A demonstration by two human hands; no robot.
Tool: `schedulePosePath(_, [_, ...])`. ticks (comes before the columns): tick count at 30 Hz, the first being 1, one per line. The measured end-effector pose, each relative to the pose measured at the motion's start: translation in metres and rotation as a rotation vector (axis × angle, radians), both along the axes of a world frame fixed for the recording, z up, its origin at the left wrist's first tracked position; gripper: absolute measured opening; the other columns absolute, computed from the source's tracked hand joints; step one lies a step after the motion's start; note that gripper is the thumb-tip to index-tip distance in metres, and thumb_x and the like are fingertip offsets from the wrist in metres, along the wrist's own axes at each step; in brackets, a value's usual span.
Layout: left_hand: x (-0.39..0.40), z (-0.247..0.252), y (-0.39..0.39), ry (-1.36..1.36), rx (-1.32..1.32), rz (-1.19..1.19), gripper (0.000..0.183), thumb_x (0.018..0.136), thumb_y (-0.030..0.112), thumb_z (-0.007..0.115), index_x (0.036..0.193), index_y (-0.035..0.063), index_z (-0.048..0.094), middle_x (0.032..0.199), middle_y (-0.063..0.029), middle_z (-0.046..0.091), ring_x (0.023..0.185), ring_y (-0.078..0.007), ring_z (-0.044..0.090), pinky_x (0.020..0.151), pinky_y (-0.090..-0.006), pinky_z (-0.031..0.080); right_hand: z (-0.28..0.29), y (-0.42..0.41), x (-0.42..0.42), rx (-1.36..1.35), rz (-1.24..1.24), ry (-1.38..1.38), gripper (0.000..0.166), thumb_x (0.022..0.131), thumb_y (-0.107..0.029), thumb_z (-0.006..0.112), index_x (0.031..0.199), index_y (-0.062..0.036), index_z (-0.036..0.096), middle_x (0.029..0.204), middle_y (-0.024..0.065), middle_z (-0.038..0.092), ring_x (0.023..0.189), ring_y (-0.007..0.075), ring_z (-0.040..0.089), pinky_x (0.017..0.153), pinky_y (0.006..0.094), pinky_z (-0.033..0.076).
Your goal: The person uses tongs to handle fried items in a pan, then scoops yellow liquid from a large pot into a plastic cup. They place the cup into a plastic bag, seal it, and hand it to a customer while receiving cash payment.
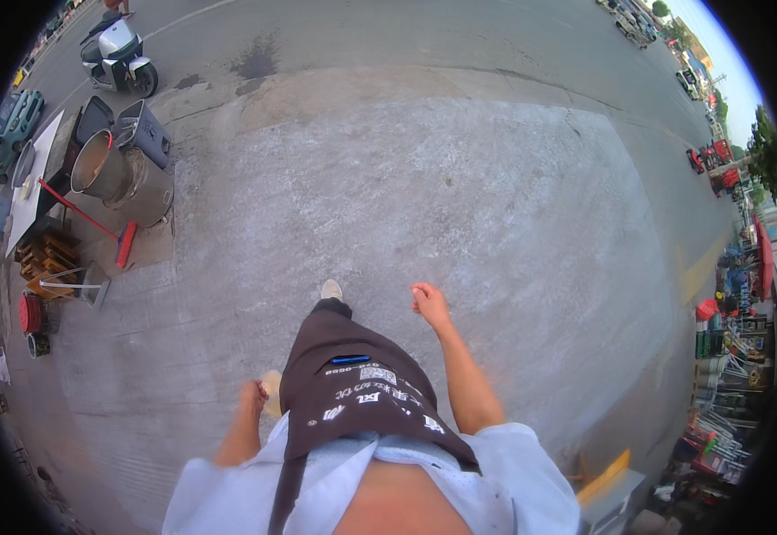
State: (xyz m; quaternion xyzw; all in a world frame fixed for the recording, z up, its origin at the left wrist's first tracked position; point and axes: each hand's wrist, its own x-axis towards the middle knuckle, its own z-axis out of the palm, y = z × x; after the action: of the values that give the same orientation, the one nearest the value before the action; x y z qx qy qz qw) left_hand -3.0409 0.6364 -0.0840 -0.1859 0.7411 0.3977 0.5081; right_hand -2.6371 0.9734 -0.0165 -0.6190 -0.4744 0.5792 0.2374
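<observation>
My left hand (pixel 252 396) hangs low beside the apron. Its fingers are closed on a pale yellow object (pixel 272 393), partly hidden behind the apron, so its kind is unclear. My right hand (pixel 430 302) swings forward over the pavement, fingers curled, with nothing seen in it. Between my arms is a dark brown apron (pixel 321 394) with white printing, and a blue-edged item (pixel 350 360) shows at its pocket. One light shoe (pixel 331 289) steps ahead on the grey concrete (pixel 428 200).
At left stand large metal pots (pixel 147 194), a grey bin (pixel 144 134), a red broom (pixel 126 245), a folding metal frame (pixel 91 284) and a white-topped table (pixel 34 180). A scooter (pixel 117 57) is on the road beyond. Crowded goods (pixel 736 354) line the right side.
</observation>
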Motion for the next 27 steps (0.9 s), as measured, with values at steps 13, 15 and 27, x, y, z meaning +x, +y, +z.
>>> schedulePosePath(13, [-0.156,0.063,0.532,0.18,0.286,0.031,0.01,0.087,0.01,0.053,0.078,0.0047,0.052,0.06,-0.0037,0.048,0.046,-0.0153,0.045,0.045,-0.0306,0.041,-0.068,0.134,0.09,-0.993,-0.465,-0.283,0.01,0.09,-0.01,0.05,0.085,-0.0045,0.056,0.07,0.0096,0.058,0.062,0.0234,0.061,0.054,0.0419,0.053])
schedulePosePath(15, [-0.173,0.062,0.599,0.16,0.264,0.078,0.011,0.087,0.01,0.053,0.078,0.0043,0.052,0.061,-0.0039,0.048,0.048,-0.0152,0.046,0.047,-0.0298,0.041,-0.116,0.259,0.053,-1.086,-0.424,-0.354,0.013,0.091,-0.011,0.047,0.084,-0.005,0.056,0.066,0.0093,0.057,0.055,0.0219,0.058,0.051,0.0401,0.052])
schedulePosePath(27, [-0.25,0.036,0.941,-0.061,0.166,0.313,0.012,0.091,0.012,0.048,0.085,0.0041,0.054,0.059,-0.0004,0.045,0.048,-0.0135,0.044,0.049,-0.0306,0.04,0.086,1.037,-0.28,0.212,0.067,0.29,0.023,0.094,-0.021,0.055,0.107,-0.0029,0.061,0.08,0.0024,0.061,0.072,0.0104,0.061,0.064,0.0266,0.053])
